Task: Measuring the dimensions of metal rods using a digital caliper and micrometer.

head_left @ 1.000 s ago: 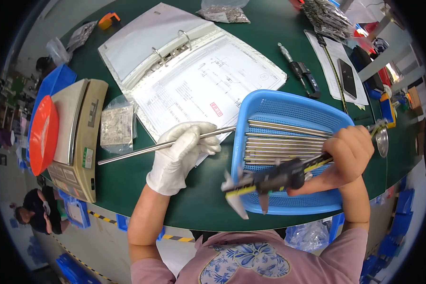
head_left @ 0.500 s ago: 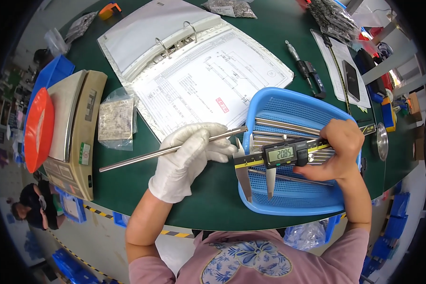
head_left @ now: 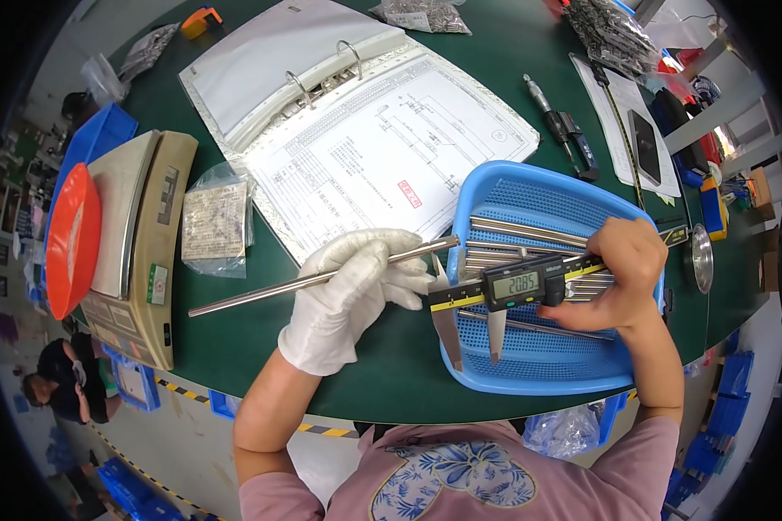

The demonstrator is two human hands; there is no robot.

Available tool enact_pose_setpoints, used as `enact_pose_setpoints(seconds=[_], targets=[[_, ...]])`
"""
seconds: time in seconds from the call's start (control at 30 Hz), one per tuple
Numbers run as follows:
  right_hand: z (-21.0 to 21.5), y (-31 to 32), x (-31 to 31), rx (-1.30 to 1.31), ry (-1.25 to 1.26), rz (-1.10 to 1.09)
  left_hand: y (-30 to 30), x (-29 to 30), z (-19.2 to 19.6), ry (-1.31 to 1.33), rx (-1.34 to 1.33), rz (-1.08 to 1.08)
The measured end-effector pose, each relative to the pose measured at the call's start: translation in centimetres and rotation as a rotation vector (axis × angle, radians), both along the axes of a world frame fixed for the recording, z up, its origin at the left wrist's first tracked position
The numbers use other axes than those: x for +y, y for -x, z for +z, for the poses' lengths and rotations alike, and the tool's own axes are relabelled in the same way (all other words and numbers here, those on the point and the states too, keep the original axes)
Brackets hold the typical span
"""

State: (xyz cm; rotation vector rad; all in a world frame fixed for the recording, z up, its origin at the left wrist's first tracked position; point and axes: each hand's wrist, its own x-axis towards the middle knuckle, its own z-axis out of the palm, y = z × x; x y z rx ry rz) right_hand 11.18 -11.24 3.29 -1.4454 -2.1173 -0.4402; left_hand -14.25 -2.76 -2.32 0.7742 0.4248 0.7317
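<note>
In a white glove, my left hand (head_left: 343,291) is closed around a thin metal rod (head_left: 252,298), held at a slant with its right end near the caliper jaws. My bare right hand (head_left: 621,273) grips a digital caliper (head_left: 517,282), its display lit and its jaws apart, pointing toward me. Nothing is visible between the lower jaws. Under the caliper and right hand stands a blue plastic basket (head_left: 543,379) with several metal rods (head_left: 530,230) lying in it. My hand and the caliper hide part of those rods.
An open ring binder (head_left: 365,174) with a drawing lies beyond my hands. At left are a scale (head_left: 139,234), a red tray (head_left: 72,239) and a bagged card (head_left: 215,221). A micrometer (head_left: 560,126), phone (head_left: 643,146) and metal dish (head_left: 702,259) sit at right. Another person (head_left: 61,378) is at far left.
My left hand and the rod have shifted slightly to the right and toward me. The right hand and caliper have barely moved.
</note>
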Motion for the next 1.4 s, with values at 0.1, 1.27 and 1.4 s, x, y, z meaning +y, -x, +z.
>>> enact_pose_setpoints(seconds=[0.1,1.27,1.4], targets=[[0.07,0.07,0.0,0.0,0.006,-0.003,-0.03,-0.07,0.0,-0.001,0.014,0.015],[-0.03,-0.35,-0.42,0.052,0.13,0.014,-0.05,0.3,-0.12,0.017,0.062,0.052],[-0.15,-0.43,-0.31,0.114,0.169,0.055,0.06,0.31,-0.17,0.016,0.054,0.047]])
